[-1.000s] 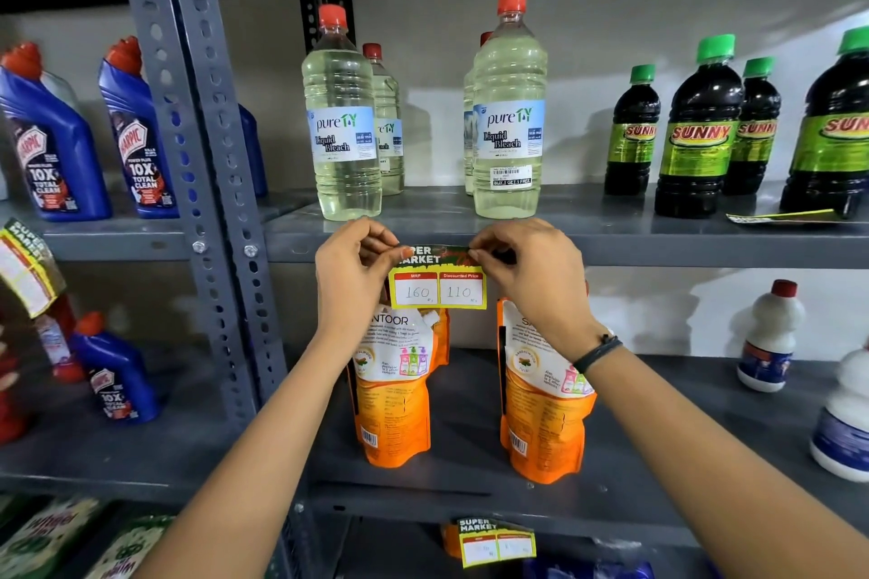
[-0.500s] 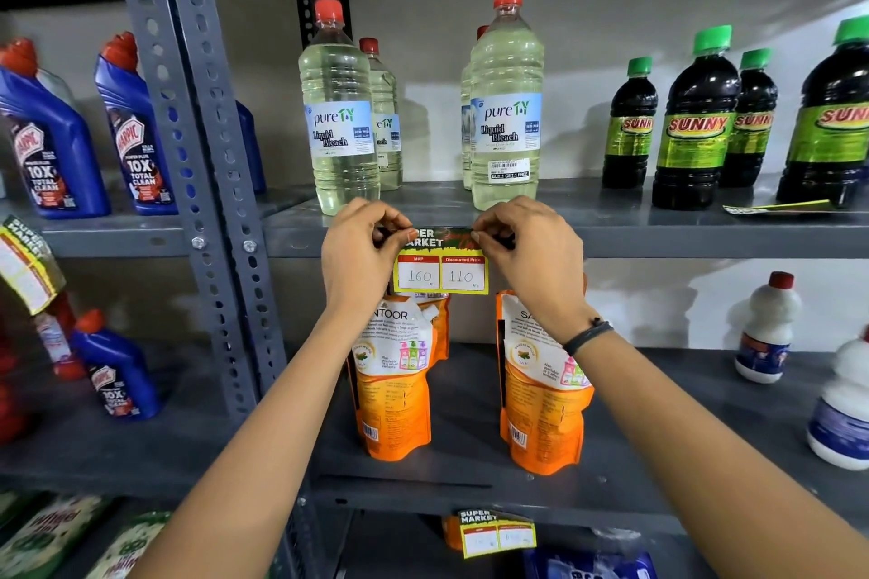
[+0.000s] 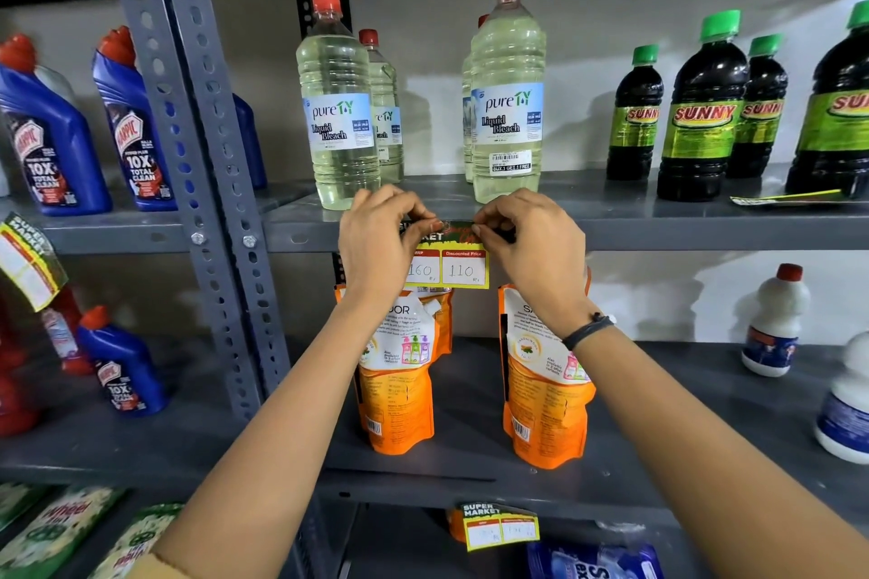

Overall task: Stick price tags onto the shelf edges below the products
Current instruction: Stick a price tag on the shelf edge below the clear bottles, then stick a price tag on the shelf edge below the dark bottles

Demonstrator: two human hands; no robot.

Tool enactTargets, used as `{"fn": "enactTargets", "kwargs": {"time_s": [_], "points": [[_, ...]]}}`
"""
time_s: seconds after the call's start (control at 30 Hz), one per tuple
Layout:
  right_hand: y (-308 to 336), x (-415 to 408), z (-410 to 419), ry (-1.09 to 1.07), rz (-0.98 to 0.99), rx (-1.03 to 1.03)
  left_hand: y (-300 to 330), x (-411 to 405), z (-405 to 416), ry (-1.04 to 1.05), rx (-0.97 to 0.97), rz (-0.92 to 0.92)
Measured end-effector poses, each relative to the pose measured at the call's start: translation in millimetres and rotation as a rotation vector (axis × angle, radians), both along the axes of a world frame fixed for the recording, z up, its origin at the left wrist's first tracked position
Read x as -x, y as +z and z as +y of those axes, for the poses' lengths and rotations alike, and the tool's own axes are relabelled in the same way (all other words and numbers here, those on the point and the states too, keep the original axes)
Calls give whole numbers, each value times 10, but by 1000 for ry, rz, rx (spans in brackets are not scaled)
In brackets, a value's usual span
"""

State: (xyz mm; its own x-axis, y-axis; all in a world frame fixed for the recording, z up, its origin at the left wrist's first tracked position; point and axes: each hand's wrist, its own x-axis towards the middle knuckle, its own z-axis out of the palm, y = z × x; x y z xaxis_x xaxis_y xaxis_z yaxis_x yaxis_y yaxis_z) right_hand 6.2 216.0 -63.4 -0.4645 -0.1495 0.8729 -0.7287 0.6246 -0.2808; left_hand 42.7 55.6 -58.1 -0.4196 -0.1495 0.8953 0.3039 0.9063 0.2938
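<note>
A yellow and green price tag reading 160 and 110 lies against the front edge of the grey upper shelf, below the clear liquid bleach bottles. My left hand pinches the tag's top left part and my right hand pinches its top right part. The fingertips of both hands press the tag's top strip on the shelf edge and hide part of it. The tag's lower half hangs below the edge.
Dark green-capped bottles and a loose tag are on the upper shelf at right. Blue cleaner bottles stand left of the grey upright post. Orange pouches stand on the middle shelf, with another tag stuck on its edge.
Both hands have lifted the tag slightly and brought their fingertips closer together along its top strip on the shelf edge. The view has shifted a little.
</note>
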Motion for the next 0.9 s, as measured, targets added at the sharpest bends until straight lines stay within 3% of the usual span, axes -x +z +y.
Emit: {"fn": "enactTargets", "kwargs": {"time_s": [0.27, 0.43, 0.9], "points": [[40, -75, 100, 106, -53, 27, 51, -82, 47, 20, -13, -73], [90, -73, 505, 90, -26, 92, 130, -103, 319, 4, -93, 10], [377, 331, 2487, -74, 28, 188, 315, 529, 2237, -192, -81, 20]]}}
